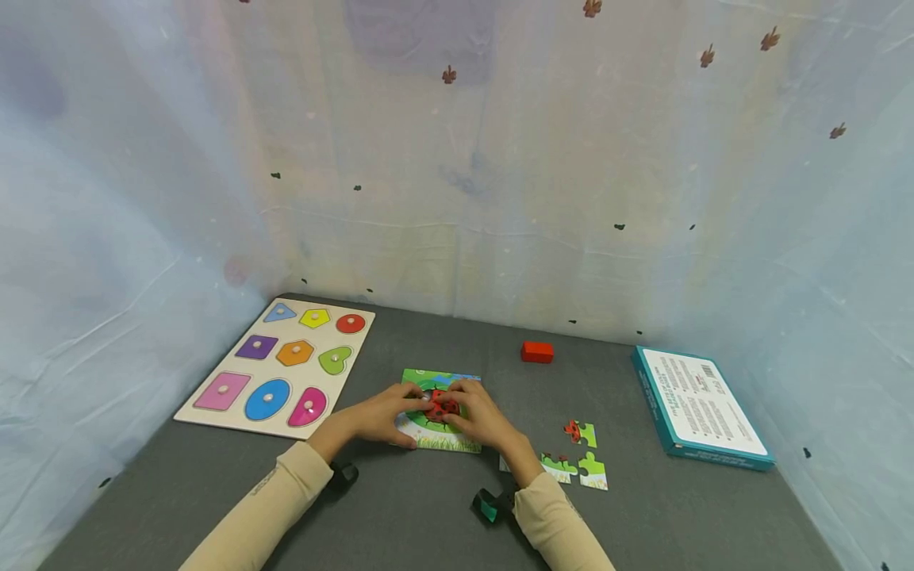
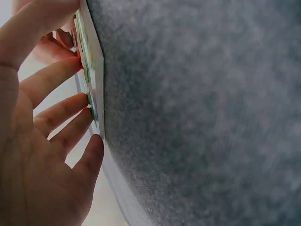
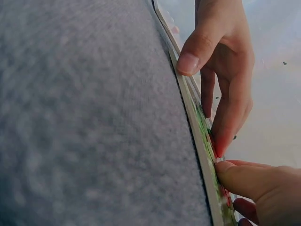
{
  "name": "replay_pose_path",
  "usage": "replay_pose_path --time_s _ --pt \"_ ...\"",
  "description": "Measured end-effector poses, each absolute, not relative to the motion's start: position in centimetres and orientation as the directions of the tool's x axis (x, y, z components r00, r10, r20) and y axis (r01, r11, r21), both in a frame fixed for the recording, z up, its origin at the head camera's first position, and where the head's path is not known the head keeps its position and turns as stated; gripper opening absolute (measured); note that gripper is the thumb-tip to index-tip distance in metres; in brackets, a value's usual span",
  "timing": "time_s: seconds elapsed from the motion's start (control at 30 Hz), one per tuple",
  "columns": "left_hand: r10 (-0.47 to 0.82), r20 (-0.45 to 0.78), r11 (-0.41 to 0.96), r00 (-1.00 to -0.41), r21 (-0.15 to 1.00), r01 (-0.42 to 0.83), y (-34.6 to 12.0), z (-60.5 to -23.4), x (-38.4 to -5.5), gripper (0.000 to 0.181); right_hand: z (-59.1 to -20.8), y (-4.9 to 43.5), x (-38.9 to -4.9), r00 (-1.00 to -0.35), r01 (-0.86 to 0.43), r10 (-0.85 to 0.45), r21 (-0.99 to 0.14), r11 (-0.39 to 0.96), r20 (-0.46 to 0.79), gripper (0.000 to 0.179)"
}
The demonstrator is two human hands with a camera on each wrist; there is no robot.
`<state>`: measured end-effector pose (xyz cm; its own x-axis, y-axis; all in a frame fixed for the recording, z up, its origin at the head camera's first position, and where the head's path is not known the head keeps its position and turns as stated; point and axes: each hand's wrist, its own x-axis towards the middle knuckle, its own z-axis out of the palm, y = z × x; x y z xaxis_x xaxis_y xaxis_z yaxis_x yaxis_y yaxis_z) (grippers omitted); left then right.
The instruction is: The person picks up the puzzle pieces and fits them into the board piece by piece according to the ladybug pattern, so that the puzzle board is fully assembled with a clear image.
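A square ladybug jigsaw puzzle (image 1: 437, 442) lies flat on the grey table, with green, blue and red on its face. Over its left side spreads my left hand (image 1: 385, 414), the thumb by the front edge and the index fingertip on the red ladybug. My right hand (image 1: 484, 414) comes in from the right and pinches at a red ladybug piece (image 1: 451, 406) between thumb and index finger. In the right wrist view, the right thumb (image 3: 230, 174) meets the left index fingertip close over the puzzle. The left fingers (image 2: 70, 101) reach the puzzle's edge, slightly bent and spread.
Right of my right wrist lie several loose jigsaw pieces (image 1: 593, 471), partly hidden by the forearm. A wooden shape board (image 1: 330, 394) with knobbed shapes is at the left. A red block (image 1: 537, 352) sits behind, and a teal-edged box (image 1: 703, 404) is at the right.
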<state>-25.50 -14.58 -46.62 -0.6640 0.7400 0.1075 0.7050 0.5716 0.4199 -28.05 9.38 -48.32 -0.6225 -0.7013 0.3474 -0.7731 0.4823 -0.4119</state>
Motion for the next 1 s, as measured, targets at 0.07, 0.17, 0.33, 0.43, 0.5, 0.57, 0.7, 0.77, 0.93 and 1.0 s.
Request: replay_pose_path --time_s 0.07,0.17,0.33,0.43,0.5,0.57,0.7,0.77,0.93,1.0 --pt "0.739 0.088 0.583 -0.668 0.415 0.699 -14.4 -46.7 -25.5 0.068 -48.5 9.4 -28.1 -0.622 -0.774 -0.697 -0.419 0.475 0.357 0.029" --pt "0.743 0.073 0.601 -0.665 0.365 0.711 -14.0 -46.5 -25.3 0.072 -48.6 9.4 -28.1 -0.631 -0.765 -0.691 -0.434 0.477 0.353 0.030" --pt "0.760 0.104 0.603 -0.642 0.257 0.756 -13.3 -46.4 -25.1 0.073 -48.7 9.4 -28.1 -0.644 -0.750 -0.686 -0.454 0.481 0.338 0.030" --pt "0.771 0.105 0.584 -0.628 0.275 0.764 -13.2 -46.6 -25.1 0.068 -48.7 9.5 -28.1 -0.645 -0.749 -0.688 -0.457 0.480 0.333 0.031" --pt "0.778 0.095 0.572 -0.621 0.302 0.763 -13.1 -46.6 -25.2 0.065 -48.7 9.5 -28.1 -0.640 -0.751 -0.693 -0.458 0.475 0.331 0.031" --pt "0.781 0.086 0.567 -0.619 0.321 0.759 -13.1 -46.6 -25.2 0.063 -48.6 9.7 -28.1 -0.633 -0.755 -0.699 -0.463 0.464 0.333 0.032" --pt "0.774 0.089 0.572 -0.627 0.328 0.752 -13.1 -46.4 -25.2 0.060 -48.5 10.2 -28.1 -0.610 -0.768 -0.698 -0.494 0.407 0.374 0.035" --pt "0.767 0.088 0.578 -0.635 0.333 0.745 -13.1 -46.3 -25.2 0.059 -48.3 10.6 -28.1 -0.609 -0.767 -0.688 -0.515 0.383 0.395 0.037" --pt "0.749 0.061 0.602 -0.659 0.350 0.717 -13.0 -46.1 -25.2 0.060 -47.5 12.6 -28.1 -0.647 -0.729 -0.647 -0.576 0.369 0.404 0.039" --pt "0.747 0.061 0.604 -0.662 0.356 0.713 -13.0 -46.1 -25.2 0.059 -47.2 13.7 -28.1 -0.662 -0.714 -0.631 -0.595 0.369 0.403 0.039"
